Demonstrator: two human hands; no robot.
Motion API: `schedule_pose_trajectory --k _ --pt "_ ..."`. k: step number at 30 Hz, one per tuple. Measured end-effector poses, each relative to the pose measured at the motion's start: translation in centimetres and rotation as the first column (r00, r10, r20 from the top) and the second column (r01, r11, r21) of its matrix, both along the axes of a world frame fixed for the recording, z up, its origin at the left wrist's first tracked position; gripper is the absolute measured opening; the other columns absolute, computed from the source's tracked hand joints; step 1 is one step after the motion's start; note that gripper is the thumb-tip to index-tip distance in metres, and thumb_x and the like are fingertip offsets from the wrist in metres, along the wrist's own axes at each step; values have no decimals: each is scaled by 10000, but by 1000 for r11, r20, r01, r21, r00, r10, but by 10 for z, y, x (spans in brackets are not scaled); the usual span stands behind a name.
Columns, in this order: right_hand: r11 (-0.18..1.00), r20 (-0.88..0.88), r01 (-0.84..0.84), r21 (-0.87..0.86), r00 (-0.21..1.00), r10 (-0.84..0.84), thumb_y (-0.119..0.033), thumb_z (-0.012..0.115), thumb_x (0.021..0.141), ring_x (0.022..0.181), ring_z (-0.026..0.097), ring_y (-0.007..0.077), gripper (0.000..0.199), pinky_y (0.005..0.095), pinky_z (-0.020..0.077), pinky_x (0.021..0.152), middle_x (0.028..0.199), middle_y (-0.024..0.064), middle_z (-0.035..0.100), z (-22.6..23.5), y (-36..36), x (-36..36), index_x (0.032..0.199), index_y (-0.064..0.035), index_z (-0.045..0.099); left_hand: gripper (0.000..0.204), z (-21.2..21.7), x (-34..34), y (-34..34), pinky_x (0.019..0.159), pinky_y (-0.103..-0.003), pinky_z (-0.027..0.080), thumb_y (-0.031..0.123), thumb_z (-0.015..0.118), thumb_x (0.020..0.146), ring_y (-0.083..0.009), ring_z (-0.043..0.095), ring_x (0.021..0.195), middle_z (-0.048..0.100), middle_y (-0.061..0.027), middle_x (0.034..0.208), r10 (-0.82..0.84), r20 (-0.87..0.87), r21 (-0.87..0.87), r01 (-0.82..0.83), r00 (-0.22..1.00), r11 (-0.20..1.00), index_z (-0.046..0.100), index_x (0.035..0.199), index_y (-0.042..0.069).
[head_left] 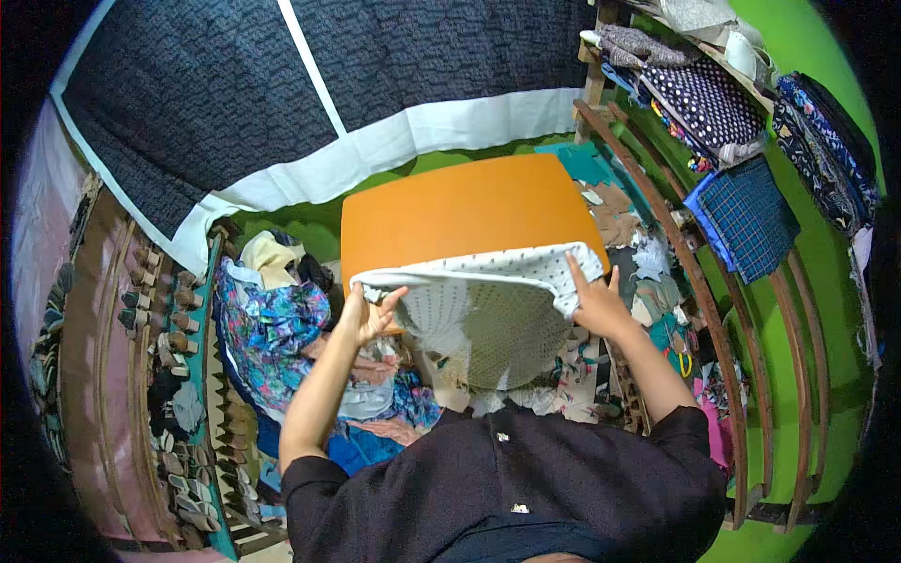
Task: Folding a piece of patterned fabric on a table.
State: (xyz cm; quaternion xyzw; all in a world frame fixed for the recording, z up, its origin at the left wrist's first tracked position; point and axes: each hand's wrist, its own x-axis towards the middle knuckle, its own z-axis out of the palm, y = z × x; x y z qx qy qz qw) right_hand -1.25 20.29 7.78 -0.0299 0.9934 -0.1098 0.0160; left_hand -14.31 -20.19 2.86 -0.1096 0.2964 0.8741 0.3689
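Note:
A white cloth with small dark dots (497, 260) lies along the near edge of an orange tabletop (469, 206) and hangs down in front of it, sheer enough to show the floor through its lower part. At its left end my left hand (369, 319) has the edge between the thumb and partly spread fingers, beside the table's near left corner. My right hand (598, 302) holds the right end at the near right corner, one finger stretched up along the cloth. The edge spans between both hands; fingertips behind the cloth are hidden.
Heaped coloured clothes (272, 310) lie left of the table. Fabric scraps (652, 291) and yellow-handled scissors (684, 363) are on the right. A wooden rack (704, 310) bears folded cloths (751, 220). Shoes (178, 347) line the left racks; a dark curtain (450, 66) hangs behind.

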Motion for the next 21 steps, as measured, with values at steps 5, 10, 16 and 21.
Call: schedule_pose_trajectory --k 5,10,16,21 --pt "949 -430 -114 294 871 238 -136 565 663 742 568 247 766 600 141 937 767 105 576 -39 22 -41 1327 -274 208 717 8 -42 35 590 -408 544 626 180 803 -341 549 931 487 -237 1063 348 -27 -45 -349 937 936 333 1201 49" --pt "767 -332 126 630 936 119 -98 421 777 1096 426 311 573 464 253 956 933 82 570 57 48 -151 1272 -365 311 529 143 -129 65 631 -444 515 498 352 821 -275 579 800 514 -196 987 173 -544 -139 -291 821 947 447 1050 31" --pt "792 -696 538 289 686 -213 -80 432 753 843 565 219 676 563 102 965 930 91 592 196 40 -180 1334 -309 173 576 273 -78 111 820 -384 425 108 415 695 -291 509 993 474 -192 1152 -666 -656 232 -934 -356 270 341 1266 138" --pt "844 -644 450 293 745 -173 -108 407 783 1028 498 246 669 569 63 975 1223 103 445 143 21 -184 1342 -318 105 463 188 -117 45 929 -423 311 289 517 746 -309 447 1056 510 -131 1127 -993 -95 310 -950 -73 40 449 1197 207"
